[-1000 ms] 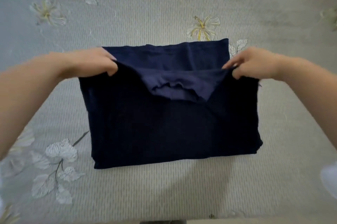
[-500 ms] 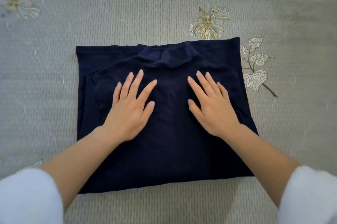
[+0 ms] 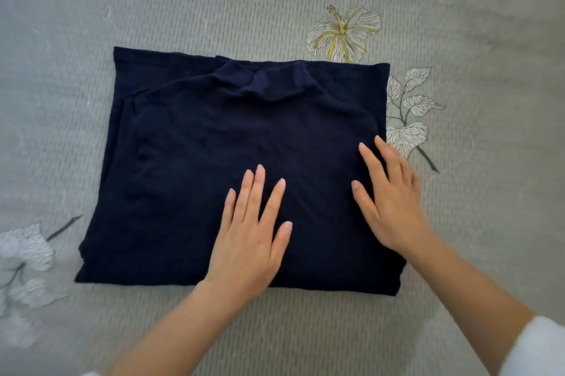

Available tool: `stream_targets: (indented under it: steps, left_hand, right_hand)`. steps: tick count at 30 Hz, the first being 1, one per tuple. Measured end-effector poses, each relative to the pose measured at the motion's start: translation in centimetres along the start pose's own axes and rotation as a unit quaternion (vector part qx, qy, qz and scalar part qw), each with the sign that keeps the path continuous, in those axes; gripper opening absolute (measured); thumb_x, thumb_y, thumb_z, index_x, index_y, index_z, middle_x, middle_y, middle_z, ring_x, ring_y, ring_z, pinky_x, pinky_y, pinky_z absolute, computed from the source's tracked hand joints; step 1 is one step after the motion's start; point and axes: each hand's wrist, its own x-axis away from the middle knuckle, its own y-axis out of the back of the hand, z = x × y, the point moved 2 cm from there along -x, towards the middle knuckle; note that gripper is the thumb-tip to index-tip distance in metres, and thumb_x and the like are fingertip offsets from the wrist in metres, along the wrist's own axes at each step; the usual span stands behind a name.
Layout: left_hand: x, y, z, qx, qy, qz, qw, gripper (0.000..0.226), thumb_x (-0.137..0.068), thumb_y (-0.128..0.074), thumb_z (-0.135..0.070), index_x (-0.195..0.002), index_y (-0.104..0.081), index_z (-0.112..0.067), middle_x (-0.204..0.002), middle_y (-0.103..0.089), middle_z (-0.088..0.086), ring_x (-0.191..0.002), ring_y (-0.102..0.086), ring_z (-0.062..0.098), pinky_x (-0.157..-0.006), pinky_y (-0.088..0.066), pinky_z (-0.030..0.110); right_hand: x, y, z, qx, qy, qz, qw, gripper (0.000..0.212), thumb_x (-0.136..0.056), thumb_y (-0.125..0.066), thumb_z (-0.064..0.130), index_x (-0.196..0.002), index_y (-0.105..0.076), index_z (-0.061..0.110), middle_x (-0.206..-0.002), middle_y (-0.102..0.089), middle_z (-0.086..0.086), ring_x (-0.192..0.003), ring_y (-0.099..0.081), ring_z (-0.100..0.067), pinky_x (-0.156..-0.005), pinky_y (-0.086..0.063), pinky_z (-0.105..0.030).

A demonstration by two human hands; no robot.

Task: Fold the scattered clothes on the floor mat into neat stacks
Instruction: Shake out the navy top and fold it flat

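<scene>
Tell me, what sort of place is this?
Likely a home floor: a grey woven mat printed with flowers, a folded navy garment on it, left hand and right hand resting flat on it.

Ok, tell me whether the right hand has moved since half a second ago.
Yes. The right hand slid rightward across the navy garment: it now reaches the edge beside the leaf print on the mat.
</scene>
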Motion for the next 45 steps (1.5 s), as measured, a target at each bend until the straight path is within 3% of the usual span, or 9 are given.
stream_targets:
  steps: [6,9,14,17,21,28,32,40,45]
  left_hand:
    - [1.2,-3.8,-9.4,0.03,-0.08,0.07,0.994,0.083,-0.091,-0.032,-0.062,-0.152,-0.007,-0.012,-0.159,0.005,0.014,-0.147,0.007,0.025,-0.118,-0.007,0.047]
    - [1.2,-5.7,-10.6,0.007,-0.072,0.133,0.988,0.106,-0.084,-0.038,-0.071,-0.144,0.029,-0.013,-0.146,0.043,0.014,-0.136,0.04,0.025,-0.112,0.02,0.043]
    - [1.5,-5.7,-10.4,-0.002,-0.067,0.11,0.992,0.085,-0.096,-0.041,-0.033,-0.146,0.024,-0.013,-0.146,0.043,0.012,-0.136,0.038,0.025,-0.108,0.025,0.037]
    - [1.6,-4.4,-9.8,0.225,-0.036,0.102,0.968,0.066,-0.095,-0.043,-0.021,-0.152,-0.01,-0.022,-0.158,0.012,-0.006,-0.142,0.02,0.005,-0.114,0.014,0.022]
    - [2.3,0.9,-7.0,0.568,0.113,0.021,0.815,0.035,-0.093,-0.048,-0.003,-0.113,-0.061,-0.029,-0.104,-0.066,-0.011,-0.09,-0.058,-0.001,-0.08,-0.044,0.014]
    - [7.4,6.7,1.6,0.757,0.247,-0.164,0.582,0.027,-0.079,-0.064,-0.01,-0.096,-0.074,-0.028,-0.104,-0.073,-0.001,-0.098,-0.068,0.013,-0.076,-0.056,0.026]
    - [9.7,7.4,6.5,0.779,0.322,-0.283,0.458,0.032,-0.077,-0.056,0.002,-0.09,-0.073,-0.022,-0.098,-0.073,0.001,-0.088,-0.07,0.014,-0.069,-0.057,0.027]
    - [14.7,2.8,11.3,0.656,0.537,-0.261,0.462,0.018,-0.092,-0.056,-0.032,-0.099,-0.063,-0.017,-0.104,-0.07,0.007,-0.089,-0.069,0.018,-0.071,-0.055,0.03]
    - [12.8,2.2,9.1,0.722,0.483,-0.106,0.483,0.033,-0.083,-0.061,-0.051,-0.107,-0.064,-0.028,-0.097,-0.074,-0.007,-0.087,-0.071,0.009,-0.07,-0.055,0.028]
  right_hand:
    - [-3.0,3.0,-1.8,-0.282,-0.193,-0.044,0.939,0.051,-0.087,-0.063,0.032,-0.132,-0.045,0.018,-0.127,-0.046,0.0,-0.092,-0.051,0.0,-0.085,-0.038,-0.021]
    - [-4.9,3.1,-0.9,-0.297,-0.23,0.001,0.927,0.067,-0.079,-0.071,0.038,-0.135,-0.041,0.015,-0.129,-0.048,-0.003,-0.104,-0.054,-0.01,-0.092,-0.044,-0.031]
    - [-6.8,3.0,0.6,-0.337,-0.283,0.023,0.898,0.053,-0.074,-0.078,0.018,-0.114,-0.043,0.012,-0.115,-0.058,-0.008,-0.099,-0.061,-0.022,-0.082,-0.052,-0.034]
    - [-7.4,3.9,1.5,-0.455,-0.338,0.028,0.824,0.027,-0.07,-0.075,0.006,-0.094,-0.062,0.004,-0.089,-0.07,-0.008,-0.079,-0.067,-0.023,-0.056,-0.054,-0.024]
    - [-8.2,5.4,4.1,-0.54,-0.355,0.108,0.755,0.044,-0.07,-0.073,0.015,-0.114,-0.067,0.009,-0.107,-0.072,-0.009,-0.097,-0.069,-0.026,-0.089,-0.055,-0.041]
    - [-11.4,6.9,17.2,-0.542,-0.191,0.008,0.818,0.027,-0.071,-0.064,0.01,-0.092,-0.047,0.015,-0.08,-0.051,-0.003,-0.066,-0.052,-0.017,-0.049,-0.041,-0.024]
    - [-11.9,4.9,26.3,-0.513,-0.06,0.091,0.852,0.068,-0.074,-0.069,0.02,-0.135,-0.041,0.02,-0.095,-0.062,-0.001,-0.072,-0.062,-0.013,-0.049,-0.048,-0.022]
    - [-8.1,-0.4,23.4,-0.247,-0.055,0.052,0.966,0.056,-0.085,-0.061,0.021,-0.136,-0.04,0.014,-0.117,-0.051,-0.001,-0.092,-0.056,-0.011,-0.086,-0.045,-0.027]
    - [-7.2,-2.2,19.5,-0.3,-0.228,0.08,0.923,0.06,-0.082,-0.069,0.027,-0.131,-0.041,0.007,-0.131,-0.048,-0.012,-0.11,-0.054,-0.025,-0.095,-0.045,-0.039]
